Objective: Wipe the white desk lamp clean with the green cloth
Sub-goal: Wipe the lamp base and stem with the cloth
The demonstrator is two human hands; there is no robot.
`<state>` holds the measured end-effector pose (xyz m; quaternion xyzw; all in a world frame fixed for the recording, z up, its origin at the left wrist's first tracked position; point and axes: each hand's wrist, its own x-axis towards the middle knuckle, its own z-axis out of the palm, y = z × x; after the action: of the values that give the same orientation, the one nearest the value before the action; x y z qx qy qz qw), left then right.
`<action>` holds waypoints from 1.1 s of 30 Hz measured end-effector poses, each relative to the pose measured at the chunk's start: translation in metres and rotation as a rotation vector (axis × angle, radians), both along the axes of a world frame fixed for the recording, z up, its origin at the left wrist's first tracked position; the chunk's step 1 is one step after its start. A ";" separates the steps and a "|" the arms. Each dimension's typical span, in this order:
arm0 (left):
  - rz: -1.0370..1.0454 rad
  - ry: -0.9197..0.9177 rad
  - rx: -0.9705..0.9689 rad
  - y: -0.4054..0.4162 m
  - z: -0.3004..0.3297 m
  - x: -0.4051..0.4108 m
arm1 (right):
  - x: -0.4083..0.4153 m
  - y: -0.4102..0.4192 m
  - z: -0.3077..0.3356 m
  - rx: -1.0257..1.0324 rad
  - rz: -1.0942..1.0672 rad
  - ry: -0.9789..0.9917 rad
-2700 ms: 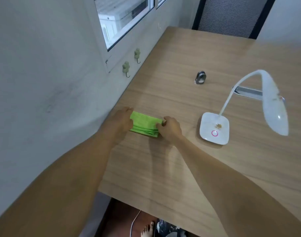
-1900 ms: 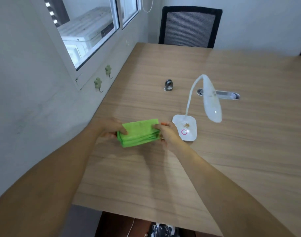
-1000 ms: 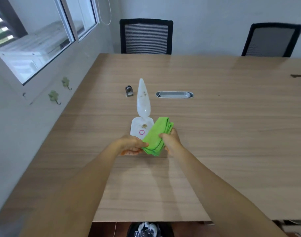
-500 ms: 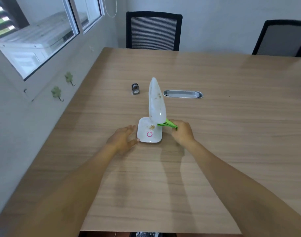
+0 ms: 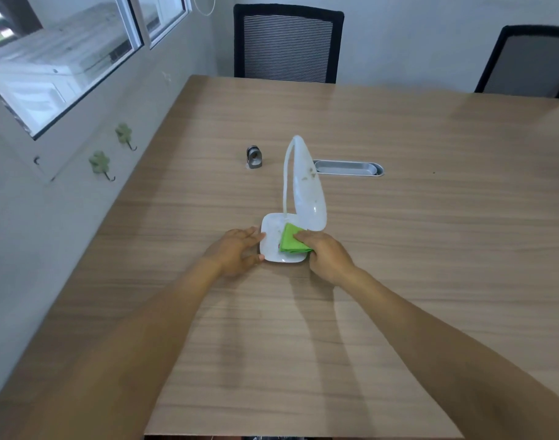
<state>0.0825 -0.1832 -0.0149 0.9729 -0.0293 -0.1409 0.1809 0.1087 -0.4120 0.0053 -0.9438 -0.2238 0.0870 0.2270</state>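
Note:
The white desk lamp (image 5: 305, 192) stands on the wooden table with its curved head hanging over its square base (image 5: 271, 239). Brownish specks mark the lamp head. My right hand (image 5: 324, 254) presses the folded green cloth (image 5: 292, 239) flat onto the right half of the base. My left hand (image 5: 237, 250) rests against the base's left edge, thumb and fingers touching its rim. The cloth covers the base's pink ring button.
A small metal clip-like object (image 5: 254, 157) sits beyond the lamp on the table (image 5: 430, 249). A metal cable slot (image 5: 348, 168) is set into the tabletop behind the lamp. Two black mesh chairs (image 5: 287, 42) stand at the far edge. A wall with hooks runs along the left.
My right hand has brought the green cloth from beside the lamp onto its base. My left hand has closed in on the base's left edge. Earlier both hands lifted the cloth off the table.

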 end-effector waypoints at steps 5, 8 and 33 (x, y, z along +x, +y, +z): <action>0.024 0.013 -0.015 0.000 0.003 0.000 | -0.005 -0.010 0.011 0.067 -0.002 -0.092; 0.050 0.018 -0.037 0.000 0.004 -0.001 | 0.008 0.006 0.021 0.098 -0.048 -0.103; 0.139 0.070 -0.066 0.000 0.004 -0.001 | 0.004 0.018 0.014 0.006 -0.066 0.003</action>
<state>0.0816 -0.1833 -0.0110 0.9605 0.0402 -0.1610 0.2234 0.1130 -0.3944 0.0192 -0.9499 -0.1924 0.0804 0.2329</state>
